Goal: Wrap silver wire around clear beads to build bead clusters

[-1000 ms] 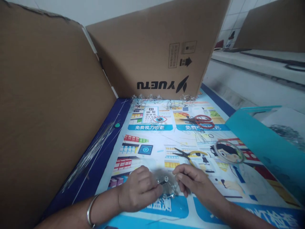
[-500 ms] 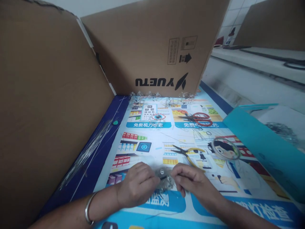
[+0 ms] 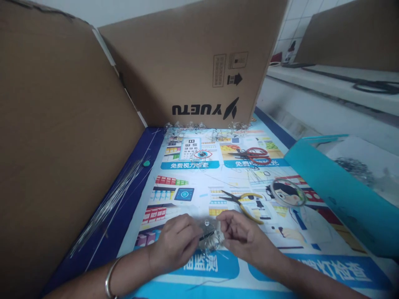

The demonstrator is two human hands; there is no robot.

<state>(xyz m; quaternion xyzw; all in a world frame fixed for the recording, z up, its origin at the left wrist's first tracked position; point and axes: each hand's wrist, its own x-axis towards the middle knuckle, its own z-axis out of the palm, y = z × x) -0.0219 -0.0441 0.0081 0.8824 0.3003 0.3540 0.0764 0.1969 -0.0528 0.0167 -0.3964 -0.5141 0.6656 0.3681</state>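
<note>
A small wire piece with clear beads (image 3: 211,237) is between my two hands, low over the printed cloth. My left hand (image 3: 178,241) is closed on its left side, thumb and fingers pressed together. On the other side, my right hand (image 3: 241,233) has curled fingers at the piece's edge, the thumb below them. Whatever thin thing those fingers hold is too small to make out. Just beyond my hands lie yellow-handled pliers (image 3: 241,201) with their jaws apart. Fine details of the wire piece are blurred.
Red-handled scissors (image 3: 257,155) and a clear round dish (image 3: 288,193) lie farther off. A teal box (image 3: 338,199) with coiled wire (image 3: 353,169) stands right. Straight wires (image 3: 109,203) lie left. Several wire pieces (image 3: 190,126) line the cardboard wall (image 3: 187,66).
The whole view has shifted slightly. My right hand's fingers have loosened, with the thumb farther from the index finger. My left hand keeps its hold on the wire piece.
</note>
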